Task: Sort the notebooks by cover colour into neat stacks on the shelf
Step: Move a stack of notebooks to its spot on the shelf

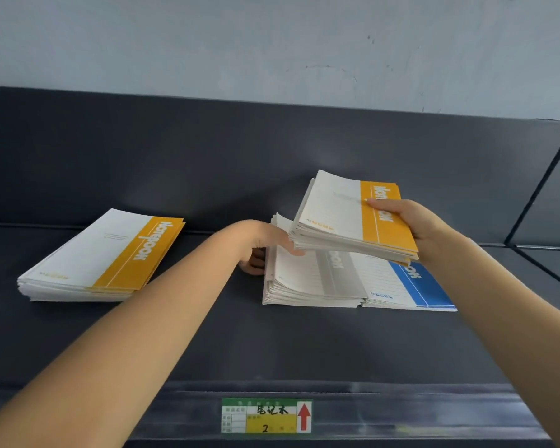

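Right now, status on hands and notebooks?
Right hand grips yellow bundle, held over grey stack and blue stack. Left hand flat on grey stack's edge. Yellow stack left on shelf; left forearm between.

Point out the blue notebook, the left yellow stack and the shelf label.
blue notebook (pixel 429 289), head view, on its blue cover band.
left yellow stack (pixel 143 263), head view, on the top cover's yellow band.
shelf label (pixel 267 415), head view, on the label's middle.
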`<state>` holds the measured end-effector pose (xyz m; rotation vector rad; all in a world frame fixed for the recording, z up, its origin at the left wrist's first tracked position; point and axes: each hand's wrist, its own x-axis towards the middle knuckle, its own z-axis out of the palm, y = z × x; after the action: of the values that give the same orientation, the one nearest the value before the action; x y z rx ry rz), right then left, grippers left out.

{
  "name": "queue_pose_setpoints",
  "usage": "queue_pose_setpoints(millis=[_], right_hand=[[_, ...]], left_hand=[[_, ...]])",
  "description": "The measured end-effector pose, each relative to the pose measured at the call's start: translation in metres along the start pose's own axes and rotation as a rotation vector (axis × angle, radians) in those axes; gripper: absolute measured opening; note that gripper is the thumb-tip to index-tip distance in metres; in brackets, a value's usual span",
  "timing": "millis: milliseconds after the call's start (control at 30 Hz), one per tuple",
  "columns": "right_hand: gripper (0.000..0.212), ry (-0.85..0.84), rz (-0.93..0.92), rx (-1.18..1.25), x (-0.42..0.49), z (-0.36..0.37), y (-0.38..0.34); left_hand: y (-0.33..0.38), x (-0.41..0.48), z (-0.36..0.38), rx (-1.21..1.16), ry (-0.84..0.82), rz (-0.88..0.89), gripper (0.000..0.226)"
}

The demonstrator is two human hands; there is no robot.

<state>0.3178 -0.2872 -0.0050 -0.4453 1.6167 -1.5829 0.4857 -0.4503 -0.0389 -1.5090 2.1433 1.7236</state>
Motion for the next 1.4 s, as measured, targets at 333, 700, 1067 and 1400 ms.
queue_pose_setpoints(millis=[333,700,1067,1400], right_hand=[[0.015,-0.052,0.051,-0.021,0.013,-0.004,0.016],[0.041,-0.094,0.095,-0.119,0.036,0.021,0.029],[0.055,-0.016,0.061,-0.443,0.046,0.04,0.035],[0.054,0.103,-0.076,-0.564,0.047,0.055,0.041]], left_hand=[[0.0,0.002,0.014,-0.213,0.016,0.104,0.017],[-0.042,-0.013,-0.079,-0.17,0.232,0.08,0.038],[-0.052,-0.046,-0.125,-0.206,0.224,0.119,0.018],[-0.047,-0.048,-0.129,-0.204,0.193,0.158,0.021]])
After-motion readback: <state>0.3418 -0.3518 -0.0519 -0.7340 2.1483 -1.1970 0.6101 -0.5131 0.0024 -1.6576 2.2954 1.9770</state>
